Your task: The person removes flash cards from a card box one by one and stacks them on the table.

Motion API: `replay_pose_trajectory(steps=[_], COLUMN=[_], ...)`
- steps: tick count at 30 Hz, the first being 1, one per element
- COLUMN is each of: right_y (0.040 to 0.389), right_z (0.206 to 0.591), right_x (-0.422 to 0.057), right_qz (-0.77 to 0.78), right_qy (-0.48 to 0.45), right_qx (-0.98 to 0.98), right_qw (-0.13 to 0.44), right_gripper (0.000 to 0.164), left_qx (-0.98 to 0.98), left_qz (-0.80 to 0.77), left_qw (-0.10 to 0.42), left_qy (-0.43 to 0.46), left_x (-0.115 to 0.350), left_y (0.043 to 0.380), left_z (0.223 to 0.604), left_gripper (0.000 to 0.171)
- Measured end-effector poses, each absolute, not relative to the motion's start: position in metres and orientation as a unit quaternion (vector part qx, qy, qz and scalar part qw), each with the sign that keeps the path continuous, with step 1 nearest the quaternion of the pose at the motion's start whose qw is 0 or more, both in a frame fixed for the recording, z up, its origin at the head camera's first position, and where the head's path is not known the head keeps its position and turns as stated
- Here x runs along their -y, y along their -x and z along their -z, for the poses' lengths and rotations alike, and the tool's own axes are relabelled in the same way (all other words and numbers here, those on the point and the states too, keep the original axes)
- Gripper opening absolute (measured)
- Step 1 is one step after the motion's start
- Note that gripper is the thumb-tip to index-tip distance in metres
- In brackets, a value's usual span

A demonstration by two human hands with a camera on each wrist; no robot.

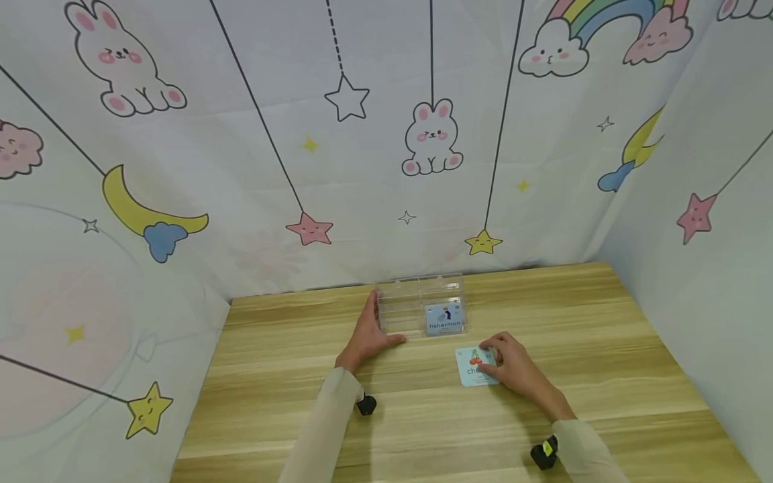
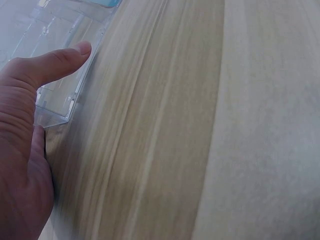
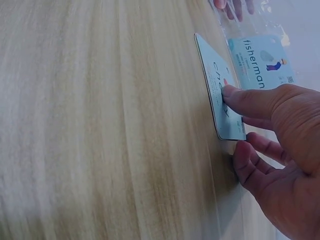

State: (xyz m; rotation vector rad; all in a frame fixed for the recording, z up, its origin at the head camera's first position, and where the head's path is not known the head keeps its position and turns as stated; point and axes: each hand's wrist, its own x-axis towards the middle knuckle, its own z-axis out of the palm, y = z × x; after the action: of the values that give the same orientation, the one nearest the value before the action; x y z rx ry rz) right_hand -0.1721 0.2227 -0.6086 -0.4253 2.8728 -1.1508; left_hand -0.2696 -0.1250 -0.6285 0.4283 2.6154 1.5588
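Note:
At the back of the table, my left hand (image 1: 367,337) holds a clear plastic divided box (image 1: 401,315) by its near left corner. The fingers lie along the left side and the thumb (image 2: 67,61) reaches across the front edge. A light blue flash card reading "fisherman" (image 1: 439,326) stands in the box's near right compartment. My right hand (image 1: 514,365) pinches a light blue cherry flash card (image 1: 466,367) by its right side, in front of the box. In the right wrist view this card (image 3: 216,82) is tilted, its word partly hidden by the thumb.
The wooden table (image 1: 272,402) stretches out around both hands. A white curtain (image 1: 374,168) printed with rabbits, stars and moons hangs behind it. White walls of cloth close in the left and right sides. Each wrist wears a small black device (image 1: 366,404).

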Motion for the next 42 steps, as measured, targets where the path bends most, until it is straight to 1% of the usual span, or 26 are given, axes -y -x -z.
replay_pose_trajectory(steps=[5, 12, 22, 32, 42], right_y=[0.173, 0.182, 0.202, 0.215, 0.218], right_z=[0.607, 0.602, 0.589, 0.582, 0.582], right_x=[-0.223, -0.221, -0.205, -0.194, -0.191], right_qz=[0.371, 0.371, 0.399, 0.439, 0.450], right_qy=[0.131, 0.133, 0.179, 0.162, 0.157], right_qx=[-0.919, -0.919, -0.899, -0.883, -0.879], right_qw=[0.014, -0.002, -0.012, -0.016, -0.010], right_gripper=[0.042, 0.044, 0.047, 0.054, 0.052], left_qx=[-0.852, -0.852, -0.850, -0.853, -0.848], left_qz=[-0.503, -0.504, -0.505, -0.500, -0.508], left_qw=[0.034, 0.036, 0.038, 0.040, 0.042], left_qy=[-0.140, -0.139, -0.144, -0.146, -0.146], left_x=[0.125, 0.125, 0.126, 0.126, 0.127], left_y=[0.270, 0.270, 0.270, 0.271, 0.271], left_z=[0.630, 0.629, 0.627, 0.630, 0.630], left_gripper=[0.131, 0.132, 0.133, 0.134, 0.133])
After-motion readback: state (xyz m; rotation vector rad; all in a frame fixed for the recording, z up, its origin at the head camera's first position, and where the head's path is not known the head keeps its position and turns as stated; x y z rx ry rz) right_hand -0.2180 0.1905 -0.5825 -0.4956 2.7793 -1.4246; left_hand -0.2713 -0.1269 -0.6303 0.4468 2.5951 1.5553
